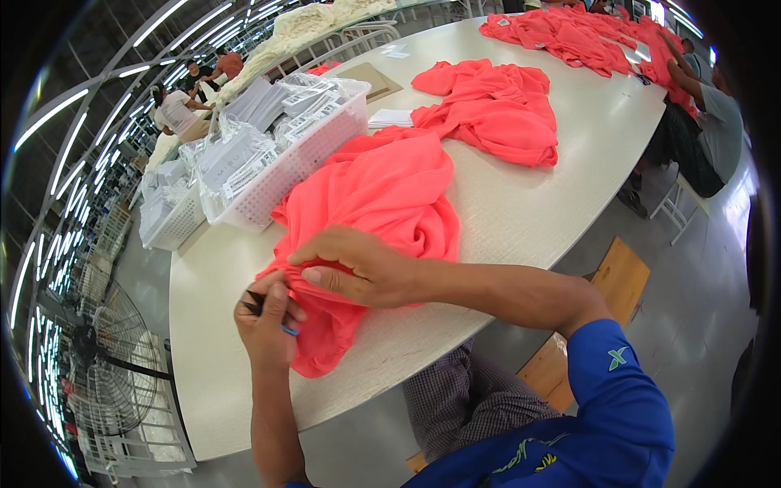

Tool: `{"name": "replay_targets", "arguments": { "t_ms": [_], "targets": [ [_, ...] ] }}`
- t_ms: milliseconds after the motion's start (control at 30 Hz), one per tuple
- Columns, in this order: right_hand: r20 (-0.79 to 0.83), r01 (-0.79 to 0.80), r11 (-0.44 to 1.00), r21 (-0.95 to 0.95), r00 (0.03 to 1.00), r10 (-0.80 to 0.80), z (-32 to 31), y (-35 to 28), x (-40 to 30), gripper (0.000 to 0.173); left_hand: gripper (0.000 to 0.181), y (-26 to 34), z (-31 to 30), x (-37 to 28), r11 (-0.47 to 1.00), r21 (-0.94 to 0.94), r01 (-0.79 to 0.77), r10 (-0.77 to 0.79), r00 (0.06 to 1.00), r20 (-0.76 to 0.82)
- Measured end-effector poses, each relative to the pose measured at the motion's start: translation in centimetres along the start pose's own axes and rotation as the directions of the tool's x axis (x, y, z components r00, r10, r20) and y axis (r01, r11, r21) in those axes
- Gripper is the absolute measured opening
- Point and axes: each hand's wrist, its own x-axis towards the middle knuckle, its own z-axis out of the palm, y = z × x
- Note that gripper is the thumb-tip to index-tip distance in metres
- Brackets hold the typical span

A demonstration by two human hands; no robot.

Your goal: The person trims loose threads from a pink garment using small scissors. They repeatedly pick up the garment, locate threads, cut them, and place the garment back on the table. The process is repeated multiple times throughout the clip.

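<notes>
A coral-pink garment (378, 189) lies bunched on the table in front of me. At its near left end my left hand (268, 332) holds a small tool with a black pointed part (254, 303); a bit of blue (290, 330) shows below the fingers. It looks like thread snips, mostly hidden by the hand. The fingertips of this hand also touch the cloth. Slightly blurred, my right hand (360, 268) arches over the same garment, close to the left fingers. Its thumb and fingers are bent towards the fabric, and whether they pinch it is unclear.
A pink plastic basket (305, 155) and a white one (177, 216) hold bagged, printed tags. Another coral garment (494, 110) lies beyond mine on the pale table (512, 213). A co-worker (711, 122) sits at the far right by more coral cloth (567, 36). A fan (104, 360) stands left.
</notes>
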Motion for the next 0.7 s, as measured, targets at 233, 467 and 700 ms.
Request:
{"name": "replay_targets", "arguments": {
  "t_ms": [233, 467, 700],
  "targets": [
    [0.388, -0.35, 0.743, -0.571, 0.682, 0.62, -8.6, 0.5, 2.5, 0.022, 0.023, 0.2, -6.0, 3.6, 0.979, -0.03, -0.202, 0.184, 0.936, -0.301],
    [0.174, -0.286, 0.533, -0.796, 0.736, 0.655, -11.5, 6.2, 1.7, 0.047, 0.025, -0.1, -9.3, 4.9, 0.98, 0.029, -0.198, 0.19, 0.869, -0.457],
    [0.009, -0.369, 0.726, -0.58, 0.888, 0.459, -13.0, 10.6, 0.0, 0.076, 0.025, -0.8, -11.0, 5.4, 0.972, 0.101, -0.212, 0.233, 0.809, -0.54]
  ]
}}
